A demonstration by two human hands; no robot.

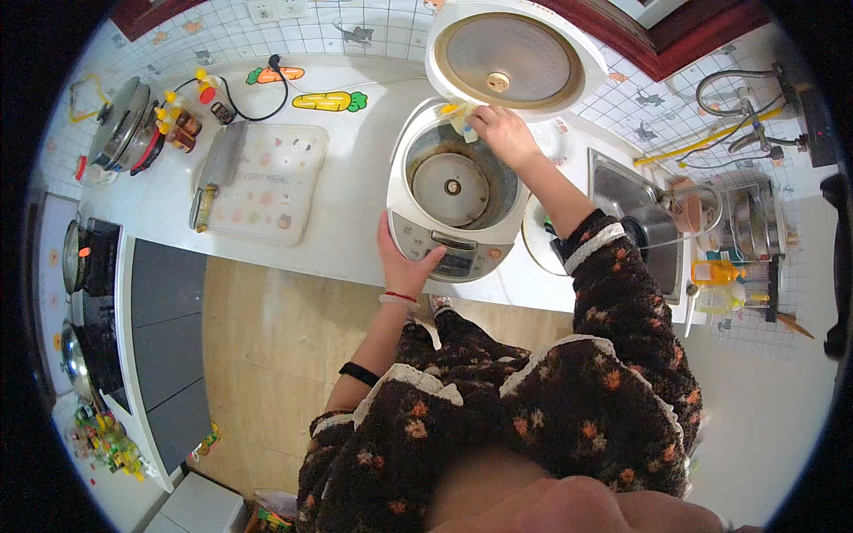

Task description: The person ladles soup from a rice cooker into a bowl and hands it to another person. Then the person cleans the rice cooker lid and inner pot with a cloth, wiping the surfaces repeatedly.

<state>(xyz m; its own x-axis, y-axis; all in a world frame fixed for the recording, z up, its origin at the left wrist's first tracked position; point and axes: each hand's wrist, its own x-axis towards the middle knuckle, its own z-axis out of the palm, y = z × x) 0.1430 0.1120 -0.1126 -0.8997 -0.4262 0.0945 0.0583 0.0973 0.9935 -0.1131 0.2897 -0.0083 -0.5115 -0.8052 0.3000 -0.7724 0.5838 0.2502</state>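
A white rice cooker (400, 200) stands on the counter with its lid (510, 56) raised. Its inner pot is out, so the stained metal well and the round heating plate (440, 190) show. My left hand (408, 256) steadies the front of the cooker, its thumb on the control panel (456, 263) and its fingers along the side. In my right hand (500, 133) is a crumpled yellow and white cloth (458, 120), pinched at the back rim of the well, just below the lid's hinge side.
Left of the cooker lie a patterned cutting board (273, 186) and a cleaver (230, 153). Sauce bottles (180, 126) and a lidded electric pot (123, 126) stand farther left. To the right are a plate (536, 233), partly hidden by my sleeve, and a steel sink (616, 180).
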